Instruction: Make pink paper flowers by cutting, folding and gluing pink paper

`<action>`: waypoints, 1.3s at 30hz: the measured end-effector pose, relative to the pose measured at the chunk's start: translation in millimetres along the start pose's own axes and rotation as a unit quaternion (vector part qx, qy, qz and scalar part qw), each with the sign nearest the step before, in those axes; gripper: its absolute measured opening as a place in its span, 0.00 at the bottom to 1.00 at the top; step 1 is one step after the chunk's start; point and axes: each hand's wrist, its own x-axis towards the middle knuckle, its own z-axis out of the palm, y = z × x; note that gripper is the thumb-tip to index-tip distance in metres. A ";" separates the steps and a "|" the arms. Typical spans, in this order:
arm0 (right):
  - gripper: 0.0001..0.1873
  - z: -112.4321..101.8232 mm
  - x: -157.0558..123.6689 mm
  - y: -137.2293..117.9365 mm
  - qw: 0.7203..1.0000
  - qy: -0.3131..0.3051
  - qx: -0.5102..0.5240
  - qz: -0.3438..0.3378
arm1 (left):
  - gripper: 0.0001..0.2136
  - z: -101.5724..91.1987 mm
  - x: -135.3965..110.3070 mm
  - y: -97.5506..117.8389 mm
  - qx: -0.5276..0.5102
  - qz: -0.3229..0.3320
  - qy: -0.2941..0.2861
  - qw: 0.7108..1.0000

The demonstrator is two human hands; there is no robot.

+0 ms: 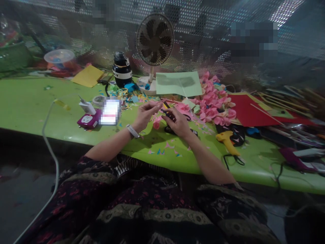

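Note:
My left hand (147,113), with a white band on its wrist, has thumb and fingers pinched together over the table. What lies in that pinch, if anything, is too small to make out. My right hand (179,123) is closed around a small black tool (166,112) whose kind is unclear, close to the left fingertips. A yellow and black strip shows beside it. Below the hands lie a pink paper petal (156,122) and a dark object (194,132), partly hidden by the right hand. Paper scraps (162,151) are strewn in front.
Pink paper flowers (215,98) pile up behind the right hand, near a light green sheet (177,83) and red paper (247,108). A yellow glue gun (227,142) lies right. A phone (110,112), power strip (88,119), bottle (122,71) and fan (155,40) stand left and behind.

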 end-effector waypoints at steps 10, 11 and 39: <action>0.20 2.4 -1.8 8.5 1.000 -0.013 0.007 -0.005 | 0.17 -2.4 3.4 -8.5 -0.042 -0.052 -0.023 0.997; 0.20 3.3 -1.9 8.1 1.000 -0.014 0.003 -0.007 | 0.17 -2.4 3.5 -8.2 -0.046 -0.048 -0.025 0.997; 0.21 3.0 -4.1 -3.2 0.998 0.029 -0.049 0.006 | 0.18 -4.3 1.0 -10.6 0.005 -0.012 -0.022 1.000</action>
